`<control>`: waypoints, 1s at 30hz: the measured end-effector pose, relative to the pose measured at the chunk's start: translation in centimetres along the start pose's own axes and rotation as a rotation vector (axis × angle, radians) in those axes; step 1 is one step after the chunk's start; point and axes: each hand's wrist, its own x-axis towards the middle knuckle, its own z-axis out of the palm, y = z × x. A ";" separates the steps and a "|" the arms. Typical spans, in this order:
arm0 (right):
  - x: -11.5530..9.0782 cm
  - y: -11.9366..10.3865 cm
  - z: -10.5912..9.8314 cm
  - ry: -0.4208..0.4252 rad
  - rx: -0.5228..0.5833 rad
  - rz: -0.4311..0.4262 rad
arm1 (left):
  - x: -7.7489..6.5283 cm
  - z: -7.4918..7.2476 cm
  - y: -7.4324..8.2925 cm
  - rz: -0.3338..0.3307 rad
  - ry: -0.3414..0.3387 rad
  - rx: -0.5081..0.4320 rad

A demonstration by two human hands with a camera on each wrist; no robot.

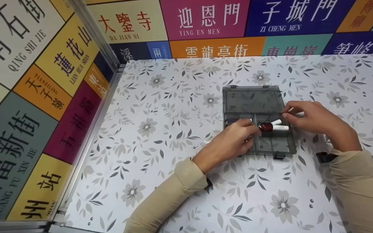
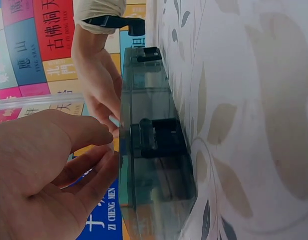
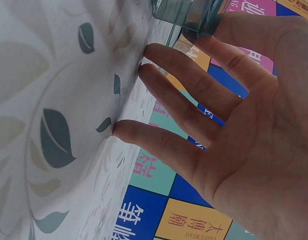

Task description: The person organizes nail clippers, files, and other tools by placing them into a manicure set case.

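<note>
On the left, a colour-blocked wall printed with Chinese characters [image 1: 66,61] rises beside the white tabletop [image 1: 163,106], patterned with grey leaves and flowers. A small, clear, plastic-looking scrap [image 1: 200,145] lies near the left wrist. The left hand [image 1: 230,139] reaches over the near-left part of the smoky-grey, see-through, rectangular plastic box [image 1: 283,147]; its thumb and fingertips come together, though I can't tell whether they pinch something tiny. Straight dividers split the box into compartments, and its lid is folded back, presumably to keep them within reach. Toward the middle, a glossy dark-red rounded piece [image 1: 266,126] sits inside beside two smooth white cylindrical pieces [image 1: 280,127]. On the right, the right hand [image 1: 311,116] pinches the box's side between thumb and forefinger, apparently to steady it; the remaining fingers fan apart, tips resting on the tabletop.
</note>
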 end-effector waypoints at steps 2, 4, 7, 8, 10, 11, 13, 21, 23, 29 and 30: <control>0.0 0.0 0.0 0.003 -0.002 -0.001 | 0.1 0.2 0.1 0.003 0.006 0.001; 0.1 0.0 0.0 0.006 -0.006 -0.003 | 0.2 0.4 0.3 0.010 0.011 -0.002; 0.1 0.0 0.1 0.005 -0.006 0.000 | 0.5 0.6 0.4 0.020 0.011 -0.008; 0.1 0.0 0.1 0.002 -0.008 0.002 | 0.6 0.7 0.5 0.026 0.008 -0.003; 0.1 0.0 0.0 -0.001 -0.007 0.004 | 0.7 0.8 0.5 0.032 0.000 0.005; 0.1 0.0 0.0 -0.003 -0.006 0.004 | 0.8 0.9 0.6 0.033 -0.007 0.011; 0.1 -0.1 0.0 -0.008 -0.008 0.008 | 0.9 0.9 0.6 0.034 -0.020 0.019; 0.1 0.0 0.0 -0.015 -0.010 0.018 | 1.1 1.3 0.7 0.023 -0.042 -0.009; 0.1 0.0 0.0 -0.016 -0.010 0.016 | 1.1 1.4 0.7 0.018 -0.041 -0.010; 0.1 0.0 0.0 -0.016 -0.011 0.021 | 1.0 1.4 0.7 0.000 -0.037 -0.006; 0.1 0.0 0.1 -0.014 -0.010 0.019 | 0.9 1.4 0.7 -0.002 -0.036 -0.005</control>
